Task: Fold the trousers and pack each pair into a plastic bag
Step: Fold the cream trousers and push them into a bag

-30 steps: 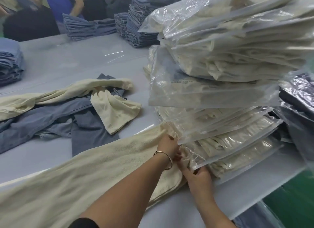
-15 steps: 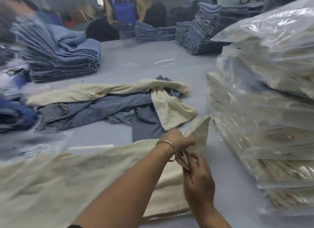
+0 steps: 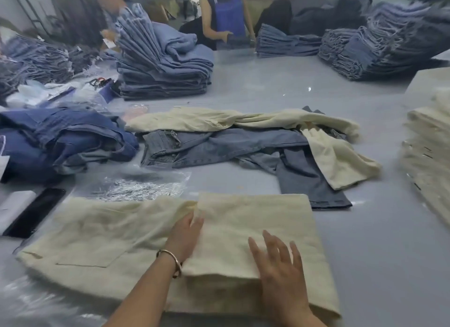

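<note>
A pair of cream trousers (image 3: 117, 239) lies across the near part of the grey table (image 3: 365, 253), its legs folded over the seat part as a flat upper layer. My left hand (image 3: 186, 234), with a bangle on the wrist, lies flat at the left edge of that folded layer, its fingertips partly under the cloth. My right hand (image 3: 277, 266) is spread with straight fingers on top of the folded layer. A crumpled clear plastic bag (image 3: 138, 183) lies just beyond the trousers.
Loose cream and blue trousers (image 3: 243, 141) sprawl mid-table. A stack of bagged cream trousers (image 3: 428, 161) stands at the right edge. Dark blue jeans (image 3: 60, 139) are heaped at left, a black phone (image 3: 34, 212) near them. Folded denim stacks (image 3: 160, 66) and a person in a blue apron (image 3: 226, 15) are beyond.
Both hands let go of the trouser leg ends they pinched near the bagged stack. The legs now lie folded over the seat, and both hands rest flat on the cloth. The view has swung left.
</note>
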The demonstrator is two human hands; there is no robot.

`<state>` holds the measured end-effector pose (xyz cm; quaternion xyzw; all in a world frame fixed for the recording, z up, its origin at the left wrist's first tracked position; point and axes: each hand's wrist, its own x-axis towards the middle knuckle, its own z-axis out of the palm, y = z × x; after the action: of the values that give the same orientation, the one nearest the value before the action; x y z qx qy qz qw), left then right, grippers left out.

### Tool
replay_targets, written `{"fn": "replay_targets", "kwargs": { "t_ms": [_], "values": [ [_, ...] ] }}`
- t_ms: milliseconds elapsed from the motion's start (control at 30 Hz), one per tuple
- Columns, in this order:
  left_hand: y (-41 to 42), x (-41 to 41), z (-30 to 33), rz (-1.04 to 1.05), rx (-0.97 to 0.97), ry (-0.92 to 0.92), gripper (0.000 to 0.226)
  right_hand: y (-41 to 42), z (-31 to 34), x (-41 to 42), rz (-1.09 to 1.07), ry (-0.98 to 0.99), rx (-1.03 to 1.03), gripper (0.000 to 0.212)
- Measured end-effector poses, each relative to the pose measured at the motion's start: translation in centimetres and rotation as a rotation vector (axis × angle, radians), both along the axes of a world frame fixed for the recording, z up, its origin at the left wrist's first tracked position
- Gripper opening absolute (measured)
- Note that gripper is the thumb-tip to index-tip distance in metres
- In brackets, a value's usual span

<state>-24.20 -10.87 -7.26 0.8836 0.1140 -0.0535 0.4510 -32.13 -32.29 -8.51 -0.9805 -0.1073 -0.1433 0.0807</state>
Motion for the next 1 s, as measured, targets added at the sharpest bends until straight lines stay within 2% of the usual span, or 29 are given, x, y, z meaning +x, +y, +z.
{"fn": "replay_targets", "kwargs": {
  "t_ms": [67, 133, 233, 300, 400, 467, 533, 667, 767, 900, 1000],
  "values": [
    [2.2, -0.9, -2.4, -0.009, 0.030, 0.058, 0.017, 0.3, -2.0, -1.0, -0.055, 0.008, -0.076, 0.057],
    [3.0, -0.9, -3.1, -0.018, -0.011, 0.007, 0.014, 0.1, -3.5, -1.7, -0.115, -0.025, -0.076, 0.057],
    [3.1, -0.2, -2.0, -0.001, -0.133, -0.157, 0.016, -2.1, -3.4, -2.2, -0.246, -0.014, 0.028, 0.062],
    [3.3, -0.1, -1.7, 0.015, -0.140, -0.171, 0.016, -3.7, -2.5, -2.8, -0.281, 0.036, 0.097, 0.065],
    [4.4, -0.5, -2.8, -0.008, 0.001, -0.014, 0.021, -3.8, -1.5, -3.7, -0.227, -0.010, 0.018, 0.066],
    [5.0, -0.8, -3.5, -0.029, 0.079, 0.060, 0.020, -3.3, -0.7, -4.2, -0.181, 0.033, -0.039, 0.066],
    [5.2, -0.7, -3.8, -0.050, 0.134, 0.067, 0.018, -2.8, 0.6, -3.8, -0.164, 0.178, -0.056, 0.052],
    [5.6, -0.9, -3.4, -0.120, 0.318, 0.102, 0.019, -0.9, 1.6, -0.9, 0.012, 0.523, 0.111, 0.064],
    [7.9, -1.2, -2.8, -0.067, 0.531, 0.080, 0.019, 4.4, 0.7, 2.7, 0.084, 0.402, 0.186, 0.056],
    [14.0, -1.7, -2.4, 0.154, 0.531, -0.003, 0.007, 12.1, -1.7, 6.0, 0.105, 0.293, 0.112, 0.061],
    [19.9, -3.0, -2.4, 0.309, 0.600, 0.082, 0.005, 15.9, -4.9, 6.2, 0.136, 0.368, 0.024, 0.067]
  ]
}}
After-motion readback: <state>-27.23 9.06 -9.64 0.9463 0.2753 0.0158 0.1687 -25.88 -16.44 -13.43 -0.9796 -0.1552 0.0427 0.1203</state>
